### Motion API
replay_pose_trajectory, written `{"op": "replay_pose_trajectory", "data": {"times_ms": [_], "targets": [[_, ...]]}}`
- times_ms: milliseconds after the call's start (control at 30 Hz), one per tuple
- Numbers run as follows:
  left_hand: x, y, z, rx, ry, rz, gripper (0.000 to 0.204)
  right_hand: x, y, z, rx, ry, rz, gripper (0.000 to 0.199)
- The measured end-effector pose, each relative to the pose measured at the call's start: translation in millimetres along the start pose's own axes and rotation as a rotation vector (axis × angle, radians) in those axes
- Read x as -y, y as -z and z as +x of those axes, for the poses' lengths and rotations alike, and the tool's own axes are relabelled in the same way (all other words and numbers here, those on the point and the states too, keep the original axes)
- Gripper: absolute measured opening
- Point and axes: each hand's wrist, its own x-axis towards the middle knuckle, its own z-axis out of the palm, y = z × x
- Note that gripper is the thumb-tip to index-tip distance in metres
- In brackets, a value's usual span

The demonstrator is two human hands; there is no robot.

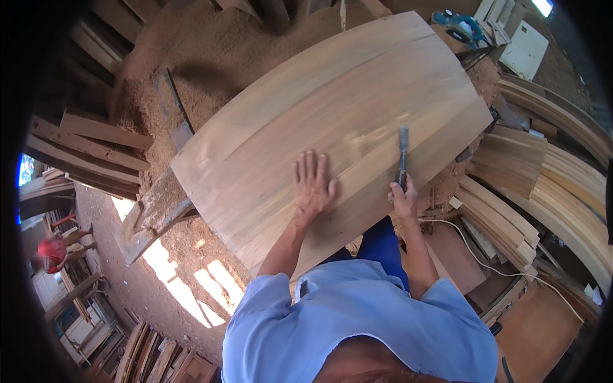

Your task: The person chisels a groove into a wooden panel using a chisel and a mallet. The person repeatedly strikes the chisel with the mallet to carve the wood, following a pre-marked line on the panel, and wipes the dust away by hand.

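both hands (357,188) near wide panel's (306,108) edge.

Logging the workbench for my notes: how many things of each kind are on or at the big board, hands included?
Wooden panel: 1
Chisel: 1
Hands: 2, left hand flat on the panel, right hand closed on the chisel
Total: 4

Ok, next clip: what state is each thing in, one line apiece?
Left hand: open, flat on the panel.
Right hand: closed around the chisel handle.
Chisel: blade lying on the panel, pointing away from the person.
Wooden panel: lying flat, bare.
Power planer: set down beyond the panel, unheld.
White cable: loose over stacked boards.
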Motion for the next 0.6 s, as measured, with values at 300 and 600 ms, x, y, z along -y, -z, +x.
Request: {"op": "replay_pose_trajectory", "data": {"times_ms": [300, 600], "targets": [[41, -16, 96, -0.199, 0.574, 0.174, 0.084, 28, 62, 111, -0.002, 0.203, -0.388, 0.052], [-56, -59, 260, -0.228, 0.481, 0.136, 0.084, 58, 124, 220, 0.083, 0.199, -0.354, 0.045]]}}
